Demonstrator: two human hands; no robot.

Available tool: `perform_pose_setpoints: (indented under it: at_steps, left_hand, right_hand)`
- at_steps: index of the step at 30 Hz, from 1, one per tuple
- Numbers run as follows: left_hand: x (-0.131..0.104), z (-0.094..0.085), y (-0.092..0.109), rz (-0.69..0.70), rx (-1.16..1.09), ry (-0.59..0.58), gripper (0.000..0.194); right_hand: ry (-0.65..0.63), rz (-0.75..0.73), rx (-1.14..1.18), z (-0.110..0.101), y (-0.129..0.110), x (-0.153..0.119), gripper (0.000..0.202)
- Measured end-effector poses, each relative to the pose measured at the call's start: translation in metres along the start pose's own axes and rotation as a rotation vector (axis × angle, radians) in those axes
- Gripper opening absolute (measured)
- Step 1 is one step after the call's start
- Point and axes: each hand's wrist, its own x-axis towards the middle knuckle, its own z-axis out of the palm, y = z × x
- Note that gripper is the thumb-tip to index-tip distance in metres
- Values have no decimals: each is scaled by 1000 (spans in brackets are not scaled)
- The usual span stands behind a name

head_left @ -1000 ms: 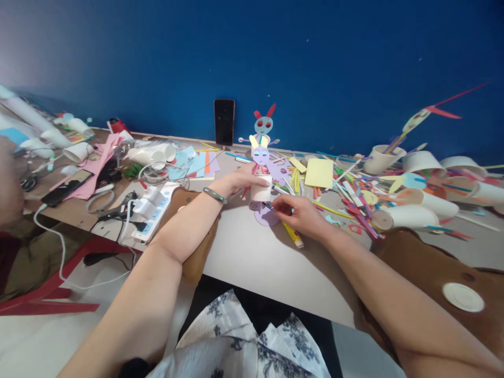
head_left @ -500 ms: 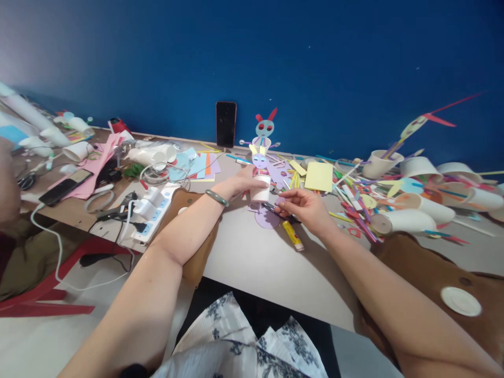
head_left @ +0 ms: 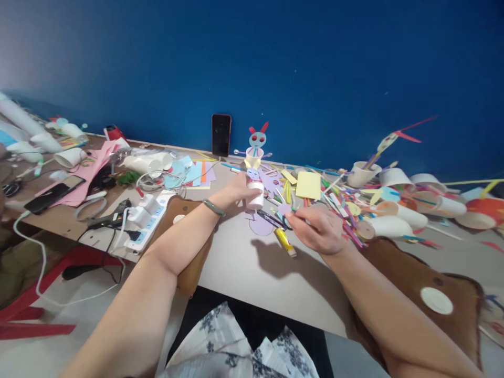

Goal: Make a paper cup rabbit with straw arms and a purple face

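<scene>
My left hand (head_left: 238,191) is closed around a white paper cup (head_left: 255,196) that stands upright, with a purple paper face and yellow ears (head_left: 252,172) above its rim. Pinched between the fingertips of my right hand (head_left: 315,226) is a small purple paper piece (head_left: 284,210), partly covered by the fingers. Black-handled scissors (head_left: 270,218) lie between the hands, over a purple paper disc (head_left: 260,226). A yellow glue stick (head_left: 284,242) rests on the table just left of my right hand.
Behind the cup stands a finished-looking cup figure with red ears (head_left: 258,139), and a phone (head_left: 221,135) leans on the wall. Yellow paper (head_left: 308,185), coloured sticks and several paper cups (head_left: 389,227) crowd the right. A power strip (head_left: 149,223) lies left.
My right hand has drawn back to the right with the purple paper piece, away from the cup. My left hand still holds the cup. The view has shifted slightly.
</scene>
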Motion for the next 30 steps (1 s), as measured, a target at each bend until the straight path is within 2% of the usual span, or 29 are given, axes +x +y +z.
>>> perform_pose_setpoints:
  at_steps: [2,3,5,7,10,13,15,17,18,20,22,24,27,30]
  left_hand:
    - [0,-3,3,24,133,19,36]
    - [1,-4,3,39,193,22,33]
    - [3,-4,3,64,272,31,29]
    - [4,-3,3,79,330,50,27]
    - [6,0,2,107,378,69,28]
    - [7,3,2,105,415,100,31]
    - [8,6,1,93,421,143,35]
    - [8,9,2,121,390,215,36]
    - [8,10,2,153,366,261,34]
    - [7,11,5,250,326,362,29]
    - [4,7,11,352,329,426,24]
    - [-1,-1,19,413,390,435,24]
    - [-16,-18,29,373,573,332,22]
    - [-43,-33,28,276,776,123,23]
  right_hand:
    - [90,-275,-98,-9,1,7,17]
    - [131,-352,-141,-12,1,11,19]
    - [171,-383,-222,-20,5,20,19]
    - [216,-309,-294,-34,11,29,19]
    - [363,-144,-341,-64,23,38,26]
    - [378,101,-311,-89,28,41,21]
    - [426,187,-209,-92,26,37,18]
    - [438,218,-68,-83,18,27,17]
    - [360,272,10,-75,13,20,17]
    - [276,243,192,-52,0,2,17]
    - [53,225,342,-28,-15,-18,13]
    - [-168,137,346,-8,-29,-36,13]
    - [-330,27,201,10,-43,-54,22]
    - [-356,-53,108,16,-47,-60,27]
